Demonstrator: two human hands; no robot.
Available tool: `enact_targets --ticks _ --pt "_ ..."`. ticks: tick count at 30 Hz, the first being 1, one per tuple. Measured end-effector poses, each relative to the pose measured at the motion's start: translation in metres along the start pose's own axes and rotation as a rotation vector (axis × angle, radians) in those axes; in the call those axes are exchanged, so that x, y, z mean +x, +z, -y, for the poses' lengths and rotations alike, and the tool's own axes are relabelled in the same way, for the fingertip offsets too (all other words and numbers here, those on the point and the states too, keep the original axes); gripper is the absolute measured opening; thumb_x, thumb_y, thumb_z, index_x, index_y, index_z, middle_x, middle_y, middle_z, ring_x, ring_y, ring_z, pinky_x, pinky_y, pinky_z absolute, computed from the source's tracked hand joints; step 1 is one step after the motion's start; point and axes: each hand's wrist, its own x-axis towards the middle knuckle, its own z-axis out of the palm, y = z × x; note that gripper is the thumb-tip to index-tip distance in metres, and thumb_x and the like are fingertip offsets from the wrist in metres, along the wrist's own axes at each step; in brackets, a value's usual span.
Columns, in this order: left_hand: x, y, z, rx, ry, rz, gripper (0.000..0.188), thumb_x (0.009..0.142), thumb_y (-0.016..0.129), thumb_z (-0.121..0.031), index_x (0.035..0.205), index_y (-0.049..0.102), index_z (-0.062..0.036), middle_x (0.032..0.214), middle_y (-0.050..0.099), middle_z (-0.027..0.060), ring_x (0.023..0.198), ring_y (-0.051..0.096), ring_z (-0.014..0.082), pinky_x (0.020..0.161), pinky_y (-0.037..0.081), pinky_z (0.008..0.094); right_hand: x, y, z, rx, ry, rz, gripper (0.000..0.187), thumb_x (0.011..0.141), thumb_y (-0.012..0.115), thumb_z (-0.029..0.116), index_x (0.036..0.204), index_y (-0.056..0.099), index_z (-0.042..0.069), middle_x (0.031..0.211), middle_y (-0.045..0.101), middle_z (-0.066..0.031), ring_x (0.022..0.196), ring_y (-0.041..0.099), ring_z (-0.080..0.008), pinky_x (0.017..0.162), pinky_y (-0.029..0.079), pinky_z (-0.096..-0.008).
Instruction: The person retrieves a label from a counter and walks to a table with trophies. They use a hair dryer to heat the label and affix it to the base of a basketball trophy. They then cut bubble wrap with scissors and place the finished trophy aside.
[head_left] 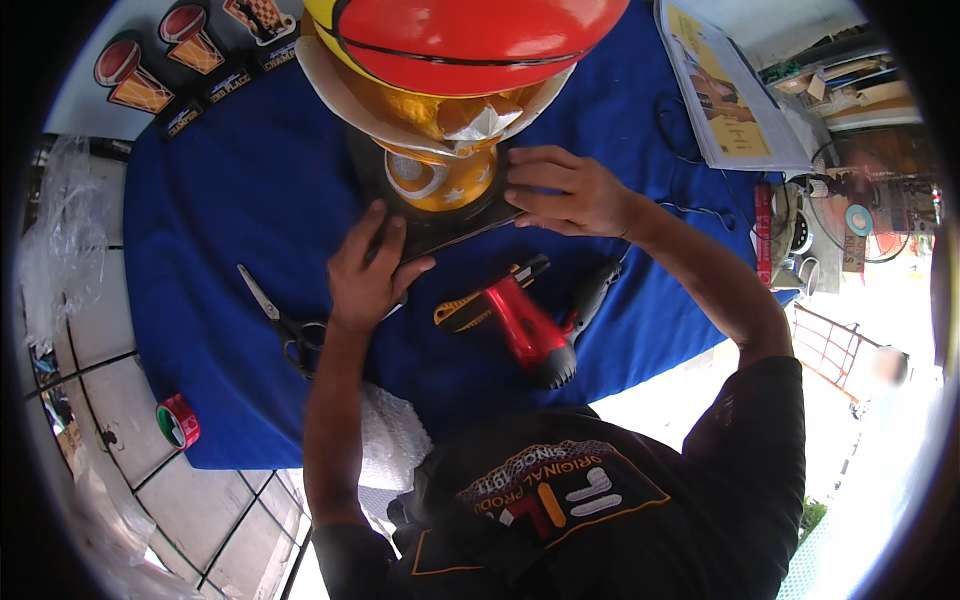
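Left hand (368, 272) loosely spread at the flat black base (440, 230), right hand (562, 192) by its edge, can't tell if pinching; shiny rounded gold trophy (458, 188) on top.

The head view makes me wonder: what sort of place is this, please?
Probably a small trophy workshop: a large ball-topped trophy stands on the blue cloth, with smaller awards at upper left and a red hair dryer and scissors nearby.

workshop, by look: ball-topped trophy (448, 98), scissors (283, 325), utility knife (462, 313), blow dryer (525, 325), tape roll (185, 413) on blue-clothed table (225, 225).
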Motion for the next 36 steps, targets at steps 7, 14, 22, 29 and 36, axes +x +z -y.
enact_targets --ticks 7,14,22,29,36 --pt "0.006 0.004 -0.012 -0.051 -0.111 -0.083 0.06 0.075 0.083 -0.051 0.105 0.068 -0.0012 0.115 0.064 0.0198 0.089 0.07 0.0327 0.067 0.061 0.037 0.013 0.01 -0.003 0.046 0.043 -0.176 0.033 0.077 0.085 0.027 0.08 0.062 0.004 0.088 0.06 -0.0078 0.096 0.065 -0.0288 0.076 0.057 -0.0353" --pt "0.014 0.011 -0.018 -0.049 -0.155 -0.141 0.066 0.067 0.091 -0.05 0.104 0.065 -0.0011 0.108 0.063 0.0197 0.084 0.07 0.0314 0.065 0.061 0.0373 0.023 0.018 0.017 -0.038 0.154 -0.246 0.052 0.064 0.093 0.04 0.067 0.051 0.008 0.086 0.055 -0.009 0.09 0.063 -0.0329 0.069 0.055 -0.0396" --pt "0.015 0.003 -0.005 -0.125 -0.113 -0.109 0.072 0.059 0.095 -0.05 0.101 0.063 -0.0018 0.108 0.061 0.0182 0.085 0.07 0.0297 0.063 0.06 0.035 0.016 0.012 0.011 0.011 0.08 -0.195 0.046 0.067 0.089 0.037 0.072 0.054 0.007 0.088 0.056 -0.0081 0.092 0.063 -0.032 0.072 0.056 -0.0389" --pt "0.013 0.011 -0.013 -0.16 -0.233 -0.08 0.079 0.053 0.099 -0.04 0.109 0.056 -0.0046 0.117 0.056 0.0162 0.096 0.067 0.0338 0.071 0.061 0.0411 0.016 0.028 0.023 -0.143 0.198 -0.15 0.045 0.07 0.087 0.036 0.089 0.059 0.006 0.102 0.058 -0.0089 0.103 0.061 -0.033 0.075 0.056 -0.0384" --pt "0.008 -0.005 -0.01 -0.204 -0.184 0.001 0.06 0.066 0.093 -0.029 0.11 0.065 0.0003 0.124 0.057 0.0207 0.101 0.067 0.0374 0.077 0.061 0.0413 0.024 -0.001 0.012 -0.003 0.063 -0.079 0.046 0.071 0.087 0.037 0.091 0.058 0.007 0.103 0.059 -0.0113 0.098 0.064 -0.0312 0.072 0.056 -0.0387"
